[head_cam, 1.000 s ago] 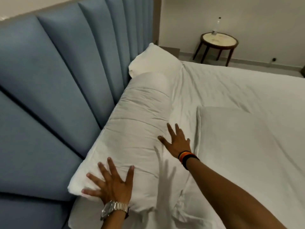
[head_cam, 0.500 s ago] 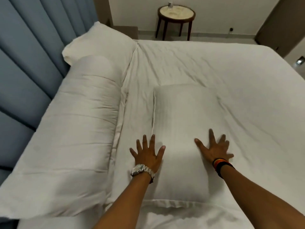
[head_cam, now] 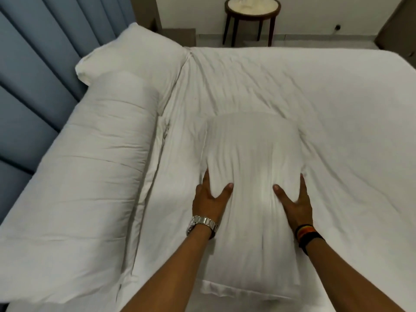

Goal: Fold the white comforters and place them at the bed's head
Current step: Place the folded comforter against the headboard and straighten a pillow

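the folded comforter (head_cam: 90, 167) lies as a long white roll against the blue headboard (head_cam: 33, 70), so that part of the task looks settled; a pillow (head_cam: 139, 52) sits beyond it at the far end of the headboard, touching the roll. the step in hand seems to be tidying up what remains: a second pillow (head_cam: 249, 183) lies on the bed (head_cam: 326, 104), out from the headboard and just beside the folded comforter, with a strip of sheet between them. the left hand (head_cam: 209, 199) clasps this pillow's side nearer the headboard, thumb pressed into the top and fingers along the edge; the right hand (head_cam: 295, 201) mirrors it on the side away from the headboard. both hands are wrapped on the pillow, squeezing it so the cover wrinkles between the thumbs. a watch (head_cam: 201, 222) sits on the left wrist and dark bands (head_cam: 307, 233) on the right. the next move probably calls for lifting the pillow clear of the sheet and carrying it toward the headboard, setting it on or against the folded comforter without dragging the sheet or nudging the roll out of line. a small round table (head_cam: 252, 10) stands on the floor past the bed's far edge.
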`<state>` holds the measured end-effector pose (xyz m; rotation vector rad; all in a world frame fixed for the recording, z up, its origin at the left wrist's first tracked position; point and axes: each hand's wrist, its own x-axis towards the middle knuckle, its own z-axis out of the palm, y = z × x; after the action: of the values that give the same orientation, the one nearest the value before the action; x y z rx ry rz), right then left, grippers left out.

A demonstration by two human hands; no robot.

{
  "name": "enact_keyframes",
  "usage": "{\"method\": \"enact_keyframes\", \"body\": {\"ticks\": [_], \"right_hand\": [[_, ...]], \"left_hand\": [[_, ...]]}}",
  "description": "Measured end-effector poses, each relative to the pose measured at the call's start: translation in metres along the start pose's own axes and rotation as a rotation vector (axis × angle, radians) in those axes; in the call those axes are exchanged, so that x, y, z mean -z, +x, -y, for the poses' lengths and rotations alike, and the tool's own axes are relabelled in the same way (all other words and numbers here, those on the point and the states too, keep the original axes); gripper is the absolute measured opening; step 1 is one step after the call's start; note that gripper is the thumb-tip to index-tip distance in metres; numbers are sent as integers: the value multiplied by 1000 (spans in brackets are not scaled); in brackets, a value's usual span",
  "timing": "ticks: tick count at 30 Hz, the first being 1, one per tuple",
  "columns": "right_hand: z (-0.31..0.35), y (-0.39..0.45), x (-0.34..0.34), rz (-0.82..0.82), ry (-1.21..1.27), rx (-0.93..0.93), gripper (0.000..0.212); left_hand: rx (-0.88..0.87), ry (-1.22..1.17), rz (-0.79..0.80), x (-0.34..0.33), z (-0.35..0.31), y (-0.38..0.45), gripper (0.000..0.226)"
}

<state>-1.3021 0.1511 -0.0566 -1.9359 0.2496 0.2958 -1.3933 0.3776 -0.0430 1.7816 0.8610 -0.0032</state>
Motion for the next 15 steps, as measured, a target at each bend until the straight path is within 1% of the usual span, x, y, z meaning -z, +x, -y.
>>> {"method": "enact_keyframes", "body": {"ticks": [3,7,9,12,15], "right_hand": [[37,-16,-12,5,66,63,109],[94,-39,-39,49,146,151,101],[129,-58,-64,70,174,204,100],[187,-101,-114,135,191,274,103],[236,-144,-175,186,206,306,102]], "left_hand": [[-131,75,-100,30,-43,-5,95],[-309,148,-244,103,-95,-15,84],[-364,169,-311,149,-107,-21,81],[-428,187,-425,238,-110,-29,77],[-440,261,-527,331,-107,-26,73]]}}
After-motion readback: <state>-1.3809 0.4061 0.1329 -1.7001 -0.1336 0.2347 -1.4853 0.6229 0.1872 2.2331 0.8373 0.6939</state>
